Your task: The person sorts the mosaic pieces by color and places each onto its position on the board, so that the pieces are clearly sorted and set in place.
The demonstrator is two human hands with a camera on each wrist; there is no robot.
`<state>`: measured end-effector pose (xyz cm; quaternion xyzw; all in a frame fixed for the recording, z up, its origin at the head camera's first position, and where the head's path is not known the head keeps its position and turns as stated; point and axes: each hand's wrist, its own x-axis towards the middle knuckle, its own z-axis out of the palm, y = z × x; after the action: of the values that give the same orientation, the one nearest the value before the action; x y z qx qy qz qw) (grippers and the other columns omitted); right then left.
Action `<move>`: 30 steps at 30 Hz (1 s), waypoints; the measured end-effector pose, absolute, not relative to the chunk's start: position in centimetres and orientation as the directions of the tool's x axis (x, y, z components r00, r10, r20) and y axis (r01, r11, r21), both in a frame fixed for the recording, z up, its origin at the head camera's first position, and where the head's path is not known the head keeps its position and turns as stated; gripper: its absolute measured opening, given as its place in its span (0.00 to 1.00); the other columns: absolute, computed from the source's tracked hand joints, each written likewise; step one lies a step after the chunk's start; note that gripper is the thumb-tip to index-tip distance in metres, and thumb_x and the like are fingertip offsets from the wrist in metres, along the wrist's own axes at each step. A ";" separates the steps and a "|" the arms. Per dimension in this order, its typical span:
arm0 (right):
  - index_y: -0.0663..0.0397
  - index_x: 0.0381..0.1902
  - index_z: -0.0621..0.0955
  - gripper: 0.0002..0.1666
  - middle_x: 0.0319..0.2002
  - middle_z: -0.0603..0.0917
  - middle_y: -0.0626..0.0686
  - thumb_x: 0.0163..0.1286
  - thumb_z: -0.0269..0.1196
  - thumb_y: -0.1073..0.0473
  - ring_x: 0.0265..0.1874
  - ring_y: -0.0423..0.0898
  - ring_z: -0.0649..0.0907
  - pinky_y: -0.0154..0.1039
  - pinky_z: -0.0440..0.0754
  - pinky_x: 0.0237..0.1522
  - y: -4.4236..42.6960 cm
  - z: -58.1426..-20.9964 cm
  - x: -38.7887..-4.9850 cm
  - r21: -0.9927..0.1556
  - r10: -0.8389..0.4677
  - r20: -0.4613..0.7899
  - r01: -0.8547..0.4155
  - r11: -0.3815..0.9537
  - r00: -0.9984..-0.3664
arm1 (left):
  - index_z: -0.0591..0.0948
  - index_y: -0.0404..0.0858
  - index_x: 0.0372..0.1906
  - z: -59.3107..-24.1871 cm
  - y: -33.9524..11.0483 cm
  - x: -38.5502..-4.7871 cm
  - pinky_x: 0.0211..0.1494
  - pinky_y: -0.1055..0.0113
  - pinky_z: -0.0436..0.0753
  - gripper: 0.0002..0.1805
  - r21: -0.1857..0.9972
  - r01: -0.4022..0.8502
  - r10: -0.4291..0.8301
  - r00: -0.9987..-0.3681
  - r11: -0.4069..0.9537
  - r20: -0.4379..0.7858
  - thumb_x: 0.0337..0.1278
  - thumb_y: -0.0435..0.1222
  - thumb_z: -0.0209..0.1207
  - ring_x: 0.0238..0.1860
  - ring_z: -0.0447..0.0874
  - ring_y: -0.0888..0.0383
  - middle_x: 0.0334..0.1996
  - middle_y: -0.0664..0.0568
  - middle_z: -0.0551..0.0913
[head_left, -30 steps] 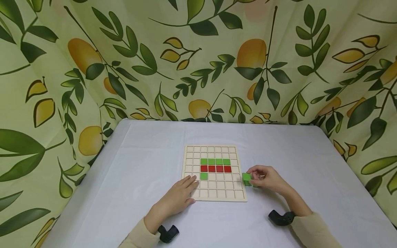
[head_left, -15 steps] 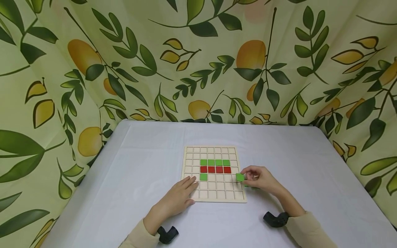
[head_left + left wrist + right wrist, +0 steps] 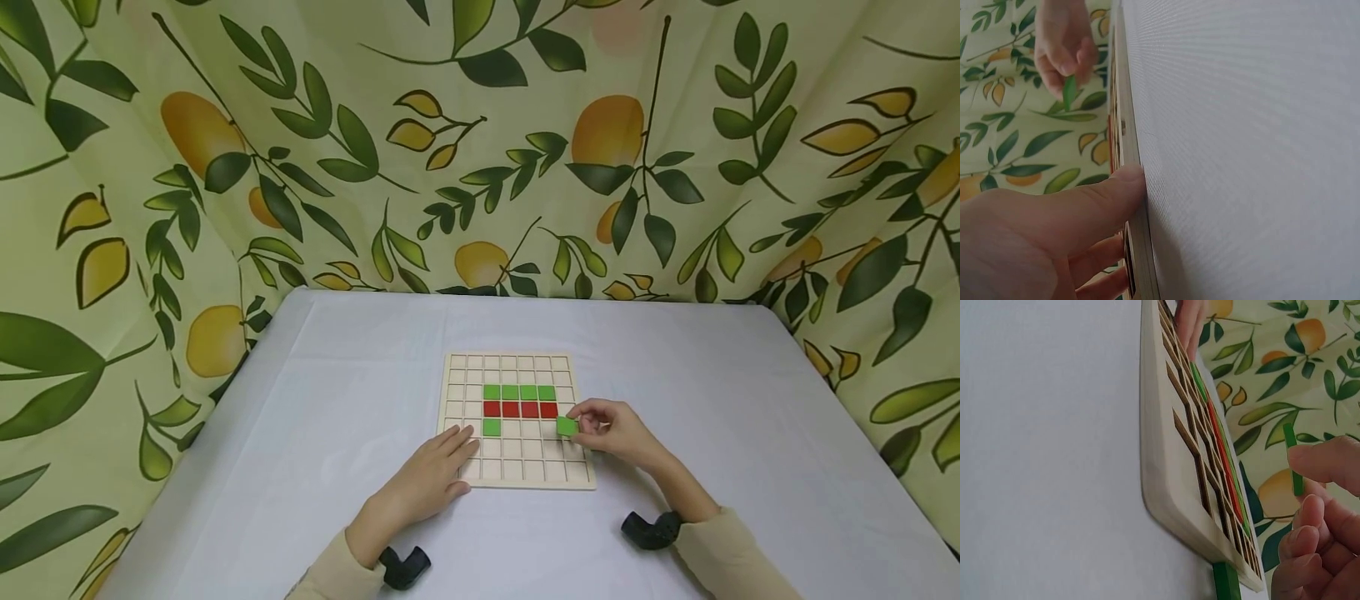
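A wooden grid board (image 3: pixel 528 482) lies flat on the table. Across it run a row of several green tiles (image 3: pixel 510 392) and, just below, a row of several red tiles (image 3: pixel 511 409). One more green tile (image 3: pixel 491 427) sits under the left end of the red row. My right hand (image 3: pixel 618 432) pinches a square green tile (image 3: pixel 567 427) between thumb and finger, held above the board's right side, as the right wrist view shows. On the board's front left part rests my left hand (image 3: pixel 423 477), fingers straight, its thumb (image 3: pixel 1100 203) against the edge.
Next to the board's edge lies another green tile (image 3: pixel 1227 581), seen in the right wrist view. White cloth (image 3: pixel 360 350) covers the table. Behind and at the sides hangs a curtain (image 3: pixel 480 167) with leaves and fruit. Both wrists carry black devices (image 3: pixel 651 531).
My right hand has moved left from the green tiles beside the board, carrying one tile over the board's right columns. My left hand stays where it was.
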<state>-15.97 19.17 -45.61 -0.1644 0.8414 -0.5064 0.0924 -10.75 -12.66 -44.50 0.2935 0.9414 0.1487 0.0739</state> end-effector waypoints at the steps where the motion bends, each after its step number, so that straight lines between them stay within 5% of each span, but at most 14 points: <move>1: 0.71 0.42 0.80 0.18 0.25 0.72 0.48 0.54 0.69 0.68 0.26 0.32 0.71 0.25 0.69 0.24 19.0 -45.6 -16.0 -0.884 -0.371 0.009 -0.181 0.430 -0.929 | 0.69 0.34 0.67 -44.5 -12.6 -10.8 0.73 0.48 0.68 0.31 0.322 0.532 0.575 -0.816 0.783 -0.052 0.61 0.41 0.59 0.74 0.62 0.42 0.71 0.41 0.66; 30: 0.74 0.41 0.80 0.18 0.22 0.72 0.48 0.51 0.68 0.71 0.22 0.31 0.70 0.22 0.70 0.24 14.9 -46.4 -15.9 -0.909 -0.396 0.010 -0.174 0.379 -0.918 | 0.69 0.35 0.68 -44.6 -12.6 -10.8 0.74 0.48 0.67 0.31 0.317 0.529 0.573 -0.818 0.787 -0.058 0.61 0.41 0.59 0.74 0.62 0.42 0.72 0.41 0.66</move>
<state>-15.91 14.88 -46.36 -0.1728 0.8238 -0.5297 0.1048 -10.79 -12.61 -44.56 0.2925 0.9422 0.1447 0.0756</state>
